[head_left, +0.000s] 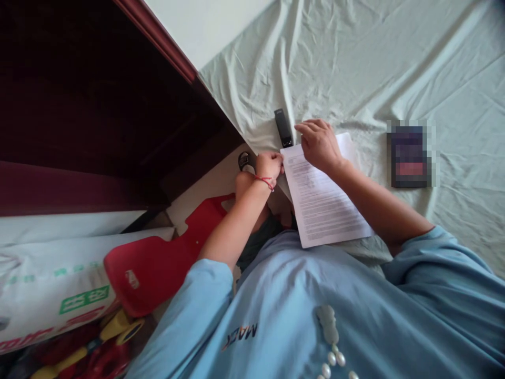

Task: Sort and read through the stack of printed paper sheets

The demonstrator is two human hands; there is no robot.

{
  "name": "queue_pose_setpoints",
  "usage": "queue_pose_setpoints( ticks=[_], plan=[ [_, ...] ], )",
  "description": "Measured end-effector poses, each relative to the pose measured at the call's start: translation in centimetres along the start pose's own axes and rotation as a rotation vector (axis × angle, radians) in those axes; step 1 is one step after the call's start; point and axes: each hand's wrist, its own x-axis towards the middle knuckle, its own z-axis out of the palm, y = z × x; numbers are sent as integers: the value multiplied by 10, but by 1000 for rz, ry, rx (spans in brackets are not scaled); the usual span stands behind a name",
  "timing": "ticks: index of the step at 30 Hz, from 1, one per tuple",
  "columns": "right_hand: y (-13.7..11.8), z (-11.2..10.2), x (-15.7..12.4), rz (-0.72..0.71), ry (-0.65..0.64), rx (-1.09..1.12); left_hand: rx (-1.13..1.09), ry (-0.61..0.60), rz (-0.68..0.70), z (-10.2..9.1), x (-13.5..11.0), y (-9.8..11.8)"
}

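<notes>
Printed paper sheets (pixel 329 202) lie at the edge of the cloth-covered surface, close to my body. At their upper left corner, my left hand (pixel 270 166) has its fingers closed on the paper edge. My right hand (pixel 319 143) hovers over or rests on the top of the sheets; I cannot tell if it touches them. Its fingers are stretched to the left and hold nothing visible. Just left of those fingertips lies a black stapler (pixel 283 128), apart from the hand, its near end beside the paper's top edge.
A pale, wrinkled cloth (pixel 355 63) spreads over the surface. Farther right lies a dark, blurred rectangular item (pixel 409 157). A dark red wooden cabinet (pixel 98 95) stands at the left. Below are a red plastic chair (pixel 145 266) and a white printed sack (pixel 51 279).
</notes>
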Motion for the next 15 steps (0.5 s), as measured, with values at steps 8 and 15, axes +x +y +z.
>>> queue_pose_setpoints(
  ticks=[8,15],
  plan=[
    [27,-18,-8,40,-244,47,-83,24,38,-6,-36,-11],
    [44,-13,-13,-36,-265,131,-189,15,-33,-7,-36,-17]
  ],
)
